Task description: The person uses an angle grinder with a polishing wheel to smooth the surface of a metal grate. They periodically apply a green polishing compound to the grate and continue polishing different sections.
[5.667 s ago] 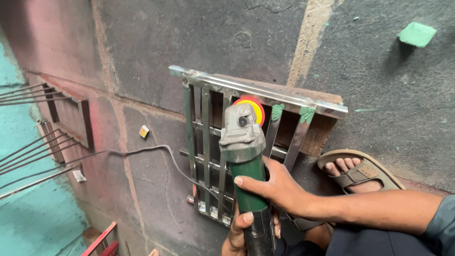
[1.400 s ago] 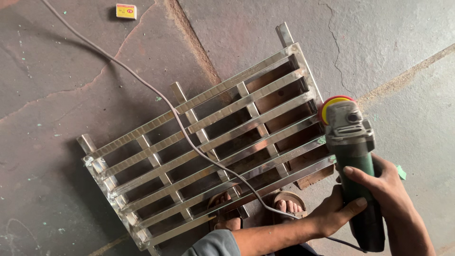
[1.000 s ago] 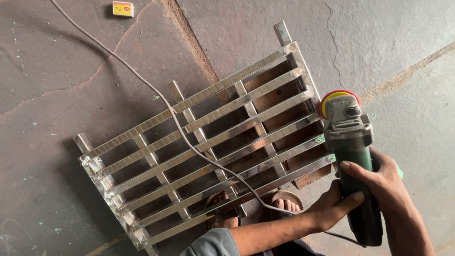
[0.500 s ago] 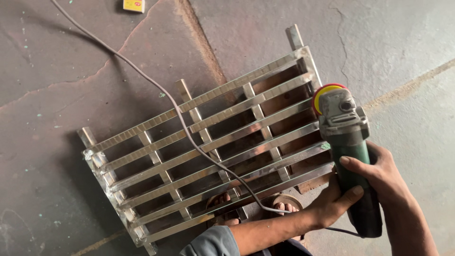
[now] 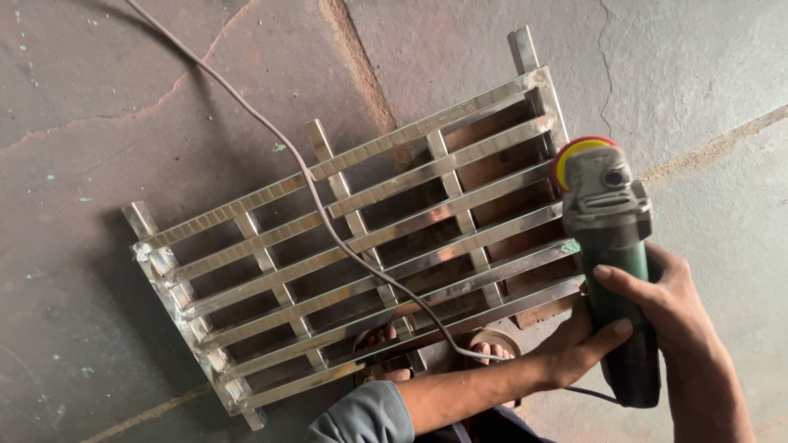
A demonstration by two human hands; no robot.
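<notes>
A green angle grinder (image 5: 614, 262) with a grey head and a red-yellow disc points up at the right end of a shiny steel grille (image 5: 361, 238). My right hand (image 5: 669, 299) wraps the grinder's green body from the right. My left hand (image 5: 579, 349) reaches across from the lower left and grips the same body low down. The disc sits at the grille's right edge. The grinder's grey cable (image 5: 312, 180) runs from the top left across the grille bars towards my hands.
The grille lies tilted on a stained concrete floor (image 5: 123, 107) over a brown block (image 5: 546, 312). My sandalled feet (image 5: 484, 349) show through its lower bars. A pale seam crosses the floor at the right.
The view has shifted and drawn closer; the small yellow box at the top has left the frame. The grinder's head has edged left to the grille's right end. Both hands keep their grip.
</notes>
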